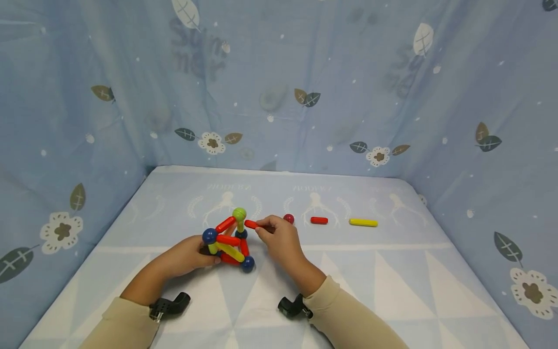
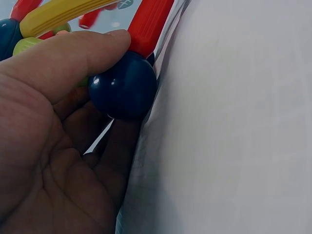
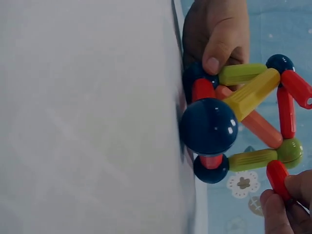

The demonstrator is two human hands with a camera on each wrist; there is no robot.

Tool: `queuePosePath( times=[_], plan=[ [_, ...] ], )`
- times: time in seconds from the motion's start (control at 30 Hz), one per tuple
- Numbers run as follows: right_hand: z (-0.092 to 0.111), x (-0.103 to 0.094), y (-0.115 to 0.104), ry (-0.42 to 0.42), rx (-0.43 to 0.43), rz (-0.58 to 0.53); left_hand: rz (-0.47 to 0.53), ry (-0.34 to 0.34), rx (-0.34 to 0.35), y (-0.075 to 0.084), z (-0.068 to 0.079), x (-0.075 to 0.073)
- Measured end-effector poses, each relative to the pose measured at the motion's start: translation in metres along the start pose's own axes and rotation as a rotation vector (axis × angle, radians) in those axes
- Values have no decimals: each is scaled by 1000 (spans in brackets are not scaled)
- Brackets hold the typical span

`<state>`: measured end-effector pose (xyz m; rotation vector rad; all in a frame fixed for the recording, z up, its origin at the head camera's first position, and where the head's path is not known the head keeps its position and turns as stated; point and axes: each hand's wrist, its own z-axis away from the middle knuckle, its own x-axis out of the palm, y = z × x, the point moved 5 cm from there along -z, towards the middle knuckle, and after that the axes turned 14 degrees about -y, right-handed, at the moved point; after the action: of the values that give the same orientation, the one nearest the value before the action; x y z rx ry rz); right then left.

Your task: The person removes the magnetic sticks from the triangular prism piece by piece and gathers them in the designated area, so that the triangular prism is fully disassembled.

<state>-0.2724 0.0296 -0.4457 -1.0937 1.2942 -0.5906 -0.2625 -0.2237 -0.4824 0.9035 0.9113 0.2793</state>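
A frame of coloured building rods and balls stands on the table at the left hand (image 1: 185, 256). That hand grips it by a low blue ball (image 2: 124, 90), thumb on top and fingers behind. Red, green, orange and yellow rods join several blue balls. A light green ball (image 1: 239, 214) tops one upright green rod. From an upper blue ball (image 1: 209, 236) one red rod (image 1: 228, 240) juts out with a free end. The right hand (image 1: 281, 242) pinches another red rod (image 3: 277, 176) between thumb and fingers, its tip right by the green ball.
A dark red ball (image 1: 288, 219), a short red rod (image 1: 319, 220) and a longer yellow rod (image 1: 364, 223) lie in a row to the right. Patterned blue cloth (image 1: 279, 97) walls in the back and sides of the table (image 1: 392, 276).
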Motion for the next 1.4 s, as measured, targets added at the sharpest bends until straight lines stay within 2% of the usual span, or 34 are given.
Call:
queuePosePath(
  times=[0.3,0.5,0.73,0.87,1.0,1.23,1.4],
  plan=[
    [-4,-7,13,-46,80,-42,-9,-3,-14,-1,-1,-2],
    [-6,-25,23,-38,131,-54,-11,-8,5,-4,0,-4],
    [-5,-50,41,-57,190,-126,-2,5,3,-8,0,-4],
    [-4,-71,55,-31,225,-157,-4,2,27,-8,-2,-4],
    [-2,-93,74,4,274,-165,-3,-1,21,-7,-4,-6],
    [7,-126,109,80,346,-261,8,-14,12,-8,-7,-8],
    [12,-139,122,118,374,-201,14,-8,33,-9,-9,-11]
  ],
)
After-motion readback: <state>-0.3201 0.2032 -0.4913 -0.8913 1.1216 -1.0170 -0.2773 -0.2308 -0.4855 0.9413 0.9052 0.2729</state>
